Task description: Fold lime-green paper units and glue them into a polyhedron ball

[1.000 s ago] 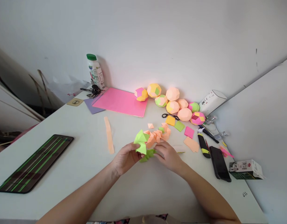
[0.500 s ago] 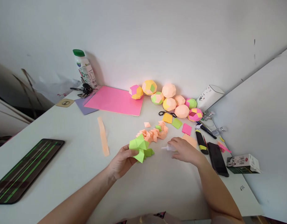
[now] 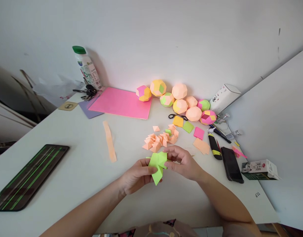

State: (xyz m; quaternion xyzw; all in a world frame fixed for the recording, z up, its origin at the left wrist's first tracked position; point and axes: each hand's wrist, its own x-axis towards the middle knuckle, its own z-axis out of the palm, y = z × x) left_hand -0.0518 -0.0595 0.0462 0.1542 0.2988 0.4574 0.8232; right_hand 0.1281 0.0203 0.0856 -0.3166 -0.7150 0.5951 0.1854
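L hand [image 3: 136,175] holds angular green pc [image 3: 155,162], prob. folded paper.

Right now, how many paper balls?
9 visible: pink-orange ball at far right corner of pink sheet, yellow-green ball beside it, seven more balls clustered toward the white container. Some may be hidden.

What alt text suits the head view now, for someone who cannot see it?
The left hand grips folded green paper above a white table, and the right hand touches its right side. Beyond lies a pile of mostly peach folded paper pieces, with coloured paper balls clustered farther back by the wall.
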